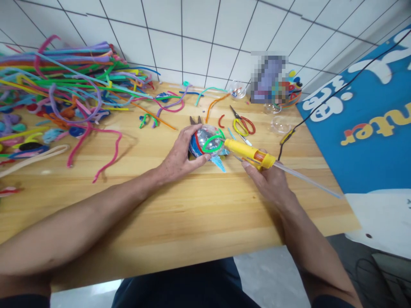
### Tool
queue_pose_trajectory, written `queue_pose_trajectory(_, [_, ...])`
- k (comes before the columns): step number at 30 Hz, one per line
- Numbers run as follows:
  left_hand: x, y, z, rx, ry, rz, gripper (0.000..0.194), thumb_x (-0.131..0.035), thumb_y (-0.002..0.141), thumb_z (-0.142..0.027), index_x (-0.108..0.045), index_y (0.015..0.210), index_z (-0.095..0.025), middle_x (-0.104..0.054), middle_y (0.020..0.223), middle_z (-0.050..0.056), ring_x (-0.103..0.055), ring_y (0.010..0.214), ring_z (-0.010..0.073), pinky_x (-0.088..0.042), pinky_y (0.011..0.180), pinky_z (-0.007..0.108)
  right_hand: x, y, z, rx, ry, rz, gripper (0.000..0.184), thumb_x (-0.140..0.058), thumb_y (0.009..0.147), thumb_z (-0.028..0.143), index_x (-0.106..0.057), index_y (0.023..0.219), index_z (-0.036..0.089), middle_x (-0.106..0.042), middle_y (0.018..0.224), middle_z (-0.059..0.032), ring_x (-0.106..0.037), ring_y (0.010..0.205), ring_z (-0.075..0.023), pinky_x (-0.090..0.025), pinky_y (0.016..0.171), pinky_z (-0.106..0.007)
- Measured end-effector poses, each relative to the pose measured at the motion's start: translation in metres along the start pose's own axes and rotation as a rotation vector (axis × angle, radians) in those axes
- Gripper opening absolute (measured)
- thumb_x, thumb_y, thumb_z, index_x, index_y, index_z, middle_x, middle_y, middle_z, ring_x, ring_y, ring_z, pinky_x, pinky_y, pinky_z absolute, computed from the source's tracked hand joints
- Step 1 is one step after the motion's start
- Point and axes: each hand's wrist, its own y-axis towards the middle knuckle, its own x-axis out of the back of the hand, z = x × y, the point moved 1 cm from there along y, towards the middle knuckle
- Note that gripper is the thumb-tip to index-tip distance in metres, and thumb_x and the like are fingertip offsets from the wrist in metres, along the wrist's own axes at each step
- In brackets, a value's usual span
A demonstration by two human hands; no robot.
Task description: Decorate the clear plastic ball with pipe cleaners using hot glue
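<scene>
Currently, the clear ball (206, 137) lies pinched in the left hand's (183, 149) fingers on the bench (180, 205); the right hand (268, 177) grips the glue gun (247, 150), its long axis slanting, nozzle beside the ball's right side.

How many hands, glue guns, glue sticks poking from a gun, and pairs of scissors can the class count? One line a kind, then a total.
Hands, left hand and right hand: 2
Glue gun: 1
Glue stick: 1
Scissors: 1
Total: 5
</scene>
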Motion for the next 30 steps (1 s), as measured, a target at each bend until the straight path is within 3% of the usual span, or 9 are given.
queue_pose_trajectory(14, [0.0004, 0.0, -0.0006, 0.007, 0.013, 0.006, 0.083, -0.077, 0.098, -0.056, -0.036, 0.165, -0.028, -0.051, 0.161, 0.017, -0.054, 0.149, 0.0351, -0.047, 0.129, 0.057, -0.0016, -0.0041, -0.0069, -0.052, 0.068, 0.016, 0.022, -0.068, 0.103, 0.046, -0.07, 0.108, 0.025, -0.076, 0.093, -0.0054, -0.075, 0.091, -0.028, -0.063, 0.088, -0.045])
queue_pose_trajectory(21, [-0.0001, 0.0011, -0.0001, -0.038, 0.025, -0.005, 0.082, -0.076, 0.099, -0.058, -0.037, 0.165, -0.028, -0.052, 0.159, 0.017, -0.054, 0.149, 0.0354, -0.048, 0.128, 0.057, -0.0018, -0.0037, -0.0093, -0.048, 0.072, -0.025, 0.023, -0.068, 0.103, 0.048, -0.07, 0.107, 0.025, -0.075, 0.09, -0.0033, -0.072, 0.081, -0.0249, -0.059, 0.074, -0.041])
queue_pose_trajectory(30, [-0.0004, 0.0011, -0.0003, -0.037, 0.014, -0.01, 0.082, -0.076, 0.099, -0.057, -0.037, 0.165, -0.027, -0.052, 0.159, 0.017, -0.054, 0.15, 0.0354, -0.048, 0.129, 0.057, -0.0005, -0.0043, -0.0068, -0.047, 0.098, 0.012, 0.022, -0.068, 0.103, 0.047, -0.07, 0.109, 0.025, -0.075, 0.092, -0.0039, -0.073, 0.087, -0.0258, -0.063, 0.084, -0.045])
